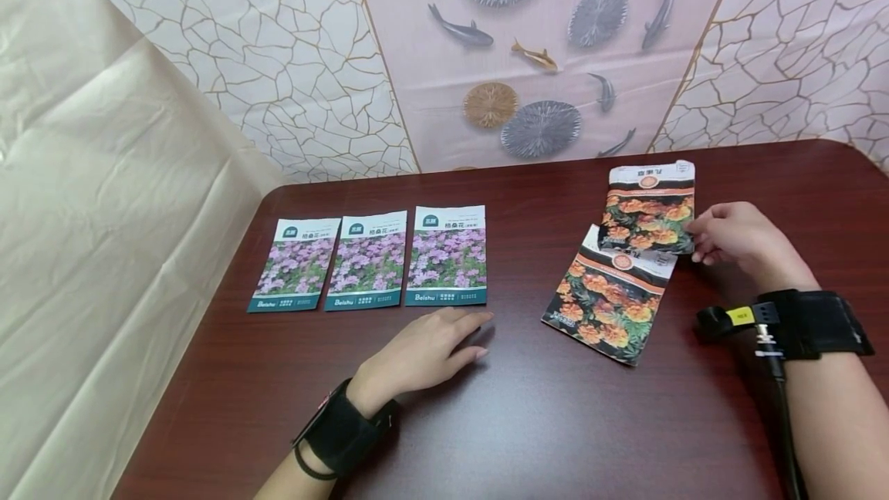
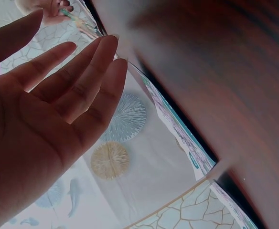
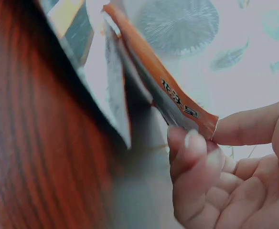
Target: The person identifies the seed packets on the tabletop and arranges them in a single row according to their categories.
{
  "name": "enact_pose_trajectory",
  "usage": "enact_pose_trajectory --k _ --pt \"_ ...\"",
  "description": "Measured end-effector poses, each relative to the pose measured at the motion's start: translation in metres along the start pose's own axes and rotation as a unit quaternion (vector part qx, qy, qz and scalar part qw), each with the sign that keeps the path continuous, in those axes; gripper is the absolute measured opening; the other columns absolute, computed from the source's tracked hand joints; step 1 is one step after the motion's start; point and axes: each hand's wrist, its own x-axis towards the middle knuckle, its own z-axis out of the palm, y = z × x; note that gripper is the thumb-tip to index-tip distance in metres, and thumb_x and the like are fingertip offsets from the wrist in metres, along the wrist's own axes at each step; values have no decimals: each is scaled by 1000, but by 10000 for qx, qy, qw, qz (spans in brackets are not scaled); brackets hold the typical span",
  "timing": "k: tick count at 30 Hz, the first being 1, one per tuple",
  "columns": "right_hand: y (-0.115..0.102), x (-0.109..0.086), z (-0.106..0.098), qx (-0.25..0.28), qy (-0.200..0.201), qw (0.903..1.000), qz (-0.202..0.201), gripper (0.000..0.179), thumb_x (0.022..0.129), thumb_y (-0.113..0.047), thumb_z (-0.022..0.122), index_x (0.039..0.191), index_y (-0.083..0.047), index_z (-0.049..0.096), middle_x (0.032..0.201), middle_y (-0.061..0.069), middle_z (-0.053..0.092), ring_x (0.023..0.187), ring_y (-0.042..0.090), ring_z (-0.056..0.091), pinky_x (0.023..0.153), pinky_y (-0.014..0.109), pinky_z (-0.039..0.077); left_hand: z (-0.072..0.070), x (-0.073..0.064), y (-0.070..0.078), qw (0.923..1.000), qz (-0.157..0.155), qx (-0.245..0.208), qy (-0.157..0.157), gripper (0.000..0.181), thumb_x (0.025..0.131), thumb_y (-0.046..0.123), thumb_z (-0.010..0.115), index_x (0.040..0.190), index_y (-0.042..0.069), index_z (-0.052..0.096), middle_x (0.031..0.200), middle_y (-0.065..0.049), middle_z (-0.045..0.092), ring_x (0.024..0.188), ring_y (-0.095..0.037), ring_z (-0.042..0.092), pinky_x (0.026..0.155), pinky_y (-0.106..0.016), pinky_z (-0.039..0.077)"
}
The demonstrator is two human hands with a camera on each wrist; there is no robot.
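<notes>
The orange-flower packet in play, the upper packet [image 1: 649, 211], is at the far right of the table [image 1: 528, 415], covering part of the far end of the lower packet [image 1: 607, 303], which has the same kind of orange flowers and lies slantwise on the near side. My right hand [image 1: 746, 241] pinches the upper packet by its near right corner, thumb against fingers; the right wrist view shows that corner raised, with a gap below it. Whether the far end rests on anything, I cannot tell.

My left hand [image 1: 420, 349] grasps nothing: its fingers reach out, fairly straight, just on the near side of the right purple packet [image 1: 447, 257]. Whether they touch the table I cannot tell. Left of that packet lie the middle purple packet [image 1: 366, 261] and the left purple packet [image 1: 295, 265], making a row of three, face up and not overlapping.

I judge the step in hand to be handling the upper orange packet. The next move seems to call for a firm pinch and a clean lift, so that the lower one isn't dragged along.

Beyond the far edge hangs a fish-patterned cloth [image 1: 535, 91].
</notes>
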Motion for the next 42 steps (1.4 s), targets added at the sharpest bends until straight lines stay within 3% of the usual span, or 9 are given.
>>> enact_pose_trajectory --k 5,10,21,24,28,36,42 --pt "-7 -5 -1 512 54 9983 -272 19 95 -11 45 92 4 54 84 4 49 66 17 59 63 35 52 1 0 -1 10000 44 -2 38 44 95 29 50 134 8 46 128 -7 52 117 -18 48 95 -32 41" --pt "-18 -10 1 990 89 9930 -632 18 96 -12 46 84 -4 57 82 2 50 66 16 58 65 35 54 0 0 -1 10000 23 -27 65 44 95 30 50 133 9 47 128 -6 53 117 -18 49 95 -32 41" --pt "-58 -30 28 1424 -260 9823 -1191 12 94 -7 51 83 -3 54 75 0 51 63 15 54 61 33 52 0 0 -1 9998 -40 -110 152 44 95 29 49 133 7 47 126 -8 53 116 -20 49 94 -34 42" --pt "-65 -37 35 1891 -654 9679 -1522 9 92 -5 53 84 -2 55 73 1 53 63 14 53 58 28 49 0 0 -2 9996 -94 -190 205 44 96 31 48 134 7 46 126 -9 53 116 -21 49 94 -35 42" --pt "-71 -43 44 2420 -1274 9382 -2123 7 91 1 52 85 0 54 68 2 51 62 14 48 55 25 45 0 1 -3 9981 -283 -456 291 48 97 36 44 137 8 42 128 -10 52 118 -21 47 96 -36 40" --pt "-86 -51 67 2464 -2088 9009 -2899 14 93 7 44 86 -1 53 63 3 42 55 20 36 46 31 32 -4 0 -5 9864 -702 -1396 503 56 98 41 36 142 7 32 136 -11 44 126 -23 38 102 -43 32" --pt "-90 -51 80 2752 -2822 8608 -3218 19 92 11 40 87 -2 53 60 5 39 52 23 29 45 35 21 -7 1 -5 9763 -987 -1857 503 57 97 45 34 144 11 29 139 -7 41 129 -20 34 105 -40 28"
